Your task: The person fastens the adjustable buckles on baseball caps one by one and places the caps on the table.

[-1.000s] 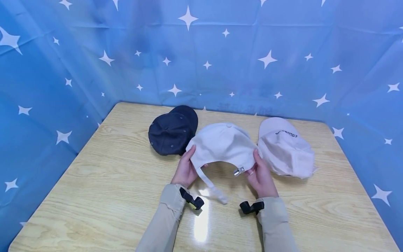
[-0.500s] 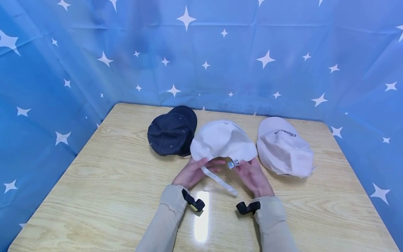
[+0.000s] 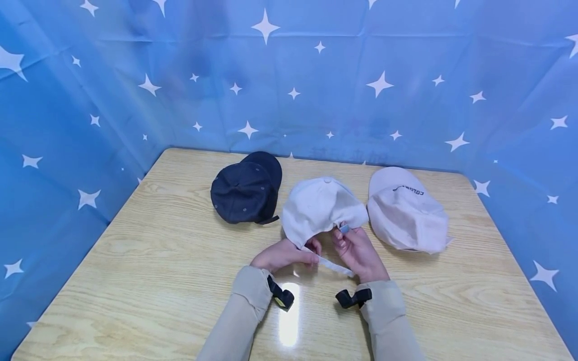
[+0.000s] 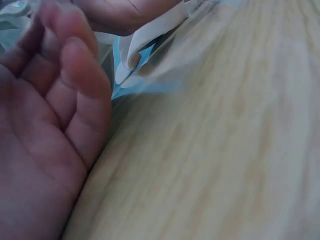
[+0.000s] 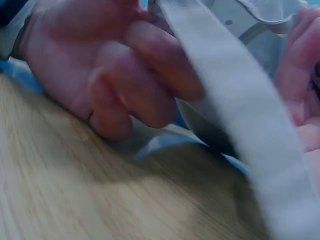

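A white baseball cap [image 3: 318,208] is held above the middle of the table, its back opening facing me. My left hand [image 3: 285,254] pinches the loose strap [image 3: 336,266] close to where it leaves the cap's left edge. The strap's free end runs rightward under my right hand [image 3: 361,253]. The right fingers grip the cap's right rear edge at the metal buckle [image 3: 344,228]. In the right wrist view the strap [image 5: 240,100] crosses close to the lens, with my left hand's curled fingers [image 5: 155,75] behind it. The left palm [image 4: 40,165] fills the left wrist view's left side.
A dark navy cap [image 3: 244,190] lies to the left, with its short strap end toward the white cap. On the right lies a pale pinkish cap [image 3: 408,213] with dark lettering. The wooden table [image 3: 135,281] meets a blue star-patterned curtain [image 3: 203,60] behind.
Both hands have left the cap's sides and come together at its rear opening. The left now holds the strap, which has swung rightward; the right has shifted to the buckle.
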`<state>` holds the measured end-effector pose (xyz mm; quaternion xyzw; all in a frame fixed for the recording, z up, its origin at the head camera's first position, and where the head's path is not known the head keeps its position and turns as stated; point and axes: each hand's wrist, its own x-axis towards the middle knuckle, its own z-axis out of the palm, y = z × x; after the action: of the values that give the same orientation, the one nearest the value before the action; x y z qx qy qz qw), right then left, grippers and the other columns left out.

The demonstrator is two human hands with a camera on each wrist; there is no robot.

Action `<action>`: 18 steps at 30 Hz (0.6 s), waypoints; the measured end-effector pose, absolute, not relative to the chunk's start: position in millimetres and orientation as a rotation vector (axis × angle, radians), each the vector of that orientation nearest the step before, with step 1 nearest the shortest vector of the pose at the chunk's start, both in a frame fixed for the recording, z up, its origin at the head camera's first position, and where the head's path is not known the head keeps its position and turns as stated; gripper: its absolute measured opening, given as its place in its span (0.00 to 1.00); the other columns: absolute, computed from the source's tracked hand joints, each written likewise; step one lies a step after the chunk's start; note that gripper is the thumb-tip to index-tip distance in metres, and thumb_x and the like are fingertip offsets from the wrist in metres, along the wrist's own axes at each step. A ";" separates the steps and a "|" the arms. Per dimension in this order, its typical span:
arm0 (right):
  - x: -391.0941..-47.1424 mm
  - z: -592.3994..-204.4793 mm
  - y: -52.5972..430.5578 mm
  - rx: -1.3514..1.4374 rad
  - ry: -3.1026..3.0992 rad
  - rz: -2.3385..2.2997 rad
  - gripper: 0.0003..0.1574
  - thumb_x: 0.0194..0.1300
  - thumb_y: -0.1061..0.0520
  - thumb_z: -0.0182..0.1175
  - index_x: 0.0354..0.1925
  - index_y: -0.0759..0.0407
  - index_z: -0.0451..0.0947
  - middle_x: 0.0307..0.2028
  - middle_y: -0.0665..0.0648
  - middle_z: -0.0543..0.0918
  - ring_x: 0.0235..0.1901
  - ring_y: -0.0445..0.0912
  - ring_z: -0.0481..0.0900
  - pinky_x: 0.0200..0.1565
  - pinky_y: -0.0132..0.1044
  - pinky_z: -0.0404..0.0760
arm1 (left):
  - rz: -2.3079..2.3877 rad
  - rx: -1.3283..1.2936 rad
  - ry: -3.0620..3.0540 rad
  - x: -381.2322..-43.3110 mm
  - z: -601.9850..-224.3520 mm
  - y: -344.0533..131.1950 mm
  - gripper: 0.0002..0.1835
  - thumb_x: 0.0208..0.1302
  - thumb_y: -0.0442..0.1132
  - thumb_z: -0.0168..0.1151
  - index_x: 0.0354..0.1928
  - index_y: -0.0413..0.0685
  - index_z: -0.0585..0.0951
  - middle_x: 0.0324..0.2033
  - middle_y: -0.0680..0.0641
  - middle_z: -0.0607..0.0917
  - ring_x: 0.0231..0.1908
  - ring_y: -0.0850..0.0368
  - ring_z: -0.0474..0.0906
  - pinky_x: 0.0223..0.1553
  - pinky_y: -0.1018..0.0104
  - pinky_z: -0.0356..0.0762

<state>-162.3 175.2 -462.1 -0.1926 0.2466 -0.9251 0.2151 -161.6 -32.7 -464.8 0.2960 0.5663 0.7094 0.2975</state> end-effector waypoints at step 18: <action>-162.7 -463.1 169.3 -0.717 0.371 -2.558 0.16 0.69 0.66 0.34 0.38 0.65 0.70 0.30 0.57 0.75 0.28 0.43 0.71 0.28 0.25 0.68 | 2.504 0.579 0.943 -167.6 -469.3 -47.6 0.06 0.58 0.34 0.59 0.38 0.45 0.77 0.32 0.52 0.78 0.29 0.64 0.74 0.31 0.74 0.72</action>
<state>-162.7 169.3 -463.1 -0.2603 0.1348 -0.9285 0.2278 -167.6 -47.6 -469.3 0.2071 0.3376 0.8961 0.2006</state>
